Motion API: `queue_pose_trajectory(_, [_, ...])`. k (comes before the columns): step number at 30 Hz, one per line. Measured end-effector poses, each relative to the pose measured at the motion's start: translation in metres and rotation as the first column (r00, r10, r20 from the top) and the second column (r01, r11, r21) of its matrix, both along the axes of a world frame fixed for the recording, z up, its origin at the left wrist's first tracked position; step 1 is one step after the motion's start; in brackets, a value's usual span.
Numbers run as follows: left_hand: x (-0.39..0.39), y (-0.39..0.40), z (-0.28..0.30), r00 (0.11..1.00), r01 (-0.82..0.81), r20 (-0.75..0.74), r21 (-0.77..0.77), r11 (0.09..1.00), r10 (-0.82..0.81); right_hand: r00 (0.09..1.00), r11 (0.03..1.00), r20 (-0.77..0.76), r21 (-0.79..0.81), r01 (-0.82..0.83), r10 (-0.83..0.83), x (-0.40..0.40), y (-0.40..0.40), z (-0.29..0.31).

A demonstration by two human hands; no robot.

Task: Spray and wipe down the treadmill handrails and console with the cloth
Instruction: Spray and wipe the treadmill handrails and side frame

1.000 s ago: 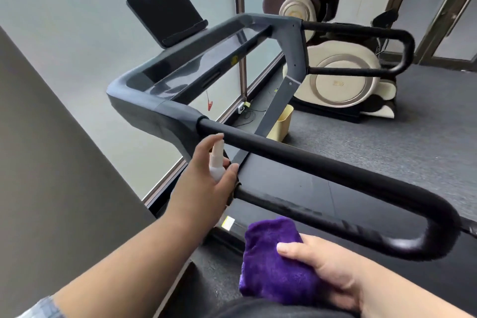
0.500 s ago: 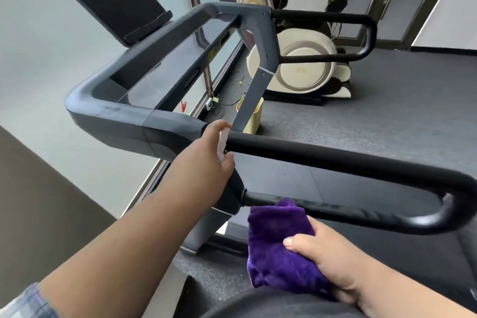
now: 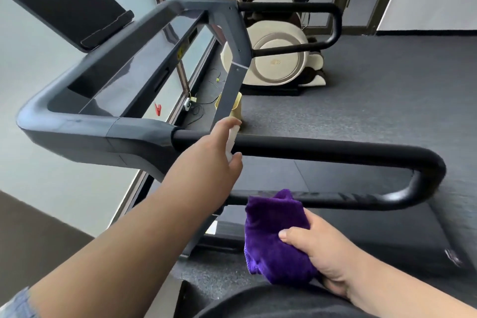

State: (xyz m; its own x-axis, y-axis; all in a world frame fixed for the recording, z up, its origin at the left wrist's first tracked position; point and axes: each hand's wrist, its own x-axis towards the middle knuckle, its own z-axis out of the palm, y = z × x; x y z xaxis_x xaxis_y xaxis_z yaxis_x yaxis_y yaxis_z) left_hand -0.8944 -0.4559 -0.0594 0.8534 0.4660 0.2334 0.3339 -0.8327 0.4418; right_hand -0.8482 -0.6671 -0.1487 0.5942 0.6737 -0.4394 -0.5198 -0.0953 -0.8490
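My left hand (image 3: 206, 160) grips a small white spray bottle (image 3: 231, 141), with a finger on its top, right in front of the near black handrail (image 3: 322, 151) of the treadmill. My right hand (image 3: 325, 248) holds a bunched purple cloth (image 3: 273, 235) low, just below the handrail's lower bar (image 3: 348, 199). The grey console frame (image 3: 85, 129) runs away to the left, with a black tablet holder (image 3: 69, 5) on top. The far handrail (image 3: 304, 8) loops at the back.
A cream and brown massage chair (image 3: 273, 59) stands behind the treadmill. A yellow bin (image 3: 236, 111) and loose cables (image 3: 196, 106) lie by the window frame. The black treadmill deck (image 3: 335, 235) is below my right hand. Dark carpet (image 3: 400, 95) spreads to the right.
My left hand with the spray bottle has slid a little to the right along the near handrail. My view has swung left and down. The cloth stays low in my right hand.
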Motion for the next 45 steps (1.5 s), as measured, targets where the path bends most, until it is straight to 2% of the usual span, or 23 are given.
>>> queue_pose_trajectory(3, [0.020, -0.032, -0.002, 0.993, 0.116, 0.005, 0.025, 0.993, -0.116, 0.999, 0.999, -0.009, -0.027, 0.043, -0.043, 0.006, -0.013, 0.003])
queue_pose_trajectory(8, [0.056, -0.081, -0.003, 0.975, 0.217, -0.061, 0.028, 0.976, -0.215, 0.996, 0.995, -0.019, -0.048, 0.088, -0.090, 0.023, -0.047, 0.006])
queue_pose_trajectory(14, [0.077, -0.119, 0.009, 0.981, 0.177, -0.087, 0.057, 0.983, -0.172, 0.996, 0.995, -0.018, -0.052, 0.081, -0.083, 0.042, -0.093, 0.009])
queue_pose_trajectory(19, [0.087, -0.169, 0.017, 0.978, 0.202, -0.060, 0.070, 0.977, -0.198, 1.000, 1.000, -0.010, 0.019, -0.004, 0.004, 0.058, -0.129, 0.019])
queue_pose_trajectory(23, [0.111, -0.215, 0.014, 0.971, 0.216, -0.128, 0.116, 0.969, -0.201, 0.998, 0.997, -0.006, 0.030, -0.070, 0.070, 0.072, -0.159, 0.018])
queue_pose_trajectory(28, [0.132, -0.246, 0.002, 0.970, 0.122, -0.225, 0.122, 0.985, -0.092, 0.992, 0.992, 0.032, -0.028, -0.119, 0.120, 0.091, -0.196, 0.015])
queue_pose_trajectory(31, [0.130, -0.257, 0.001, 0.983, 0.048, -0.181, 0.144, 0.988, -0.022, 0.984, 0.986, 0.061, -0.025, -0.165, 0.166, 0.102, -0.215, 0.015])
queue_pose_trajectory(35, [0.105, -0.265, 0.001, 0.993, -0.091, -0.068, 0.068, 0.993, 0.096, 0.984, 0.982, 0.071, 0.083, -0.167, 0.162, 0.117, -0.239, 0.019])
queue_pose_trajectory(38, [0.082, -0.270, -0.006, 0.978, -0.197, 0.045, -0.111, 0.974, 0.203, 0.985, 0.978, 0.161, 0.183, -0.098, 0.069, 0.127, -0.252, 0.032])
queue_pose_trajectory(41, [0.066, -0.281, -0.019, 0.955, -0.261, 0.092, -0.205, 0.943, 0.284, 0.934, 0.949, 0.270, 0.274, 0.159, -0.234, 0.141, -0.254, 0.050])
queue_pose_trajectory(43, [0.061, -0.290, -0.026, 0.954, -0.263, 0.086, -0.231, 0.937, 0.288, 0.820, 0.882, 0.348, 0.306, 0.358, -0.454, 0.157, -0.246, 0.063])
queue_pose_trajectory(45, [0.059, -0.298, -0.030, 0.960, -0.246, 0.069, -0.264, 0.933, 0.273, 0.667, 0.823, 0.482, 0.354, 0.445, -0.568, 0.174, -0.229, 0.077])
